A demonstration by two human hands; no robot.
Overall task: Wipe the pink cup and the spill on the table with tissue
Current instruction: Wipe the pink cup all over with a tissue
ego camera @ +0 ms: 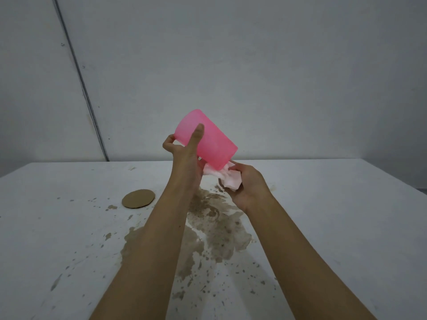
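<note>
**Cup held up over the spill**

A brown spill (208, 227) is lying on the white table (346, 227) beneath both forearms. The right hand (247, 188) is clutching a crumpled tissue (228, 179) against the lower end of the tilted pink cup (208, 142). The left hand (184, 155) is gripping the cup in the air. A cardboard disc (138, 198) is lying farther left.

A white worktop (335, 204) runs back to a pale wall. A brown spill (215, 232) spreads across its middle in wet patches, with small specks scattered out to the near edge and the left. A round cardboard disc (138, 198) lies flat on the left, apart from the main puddle.
</note>
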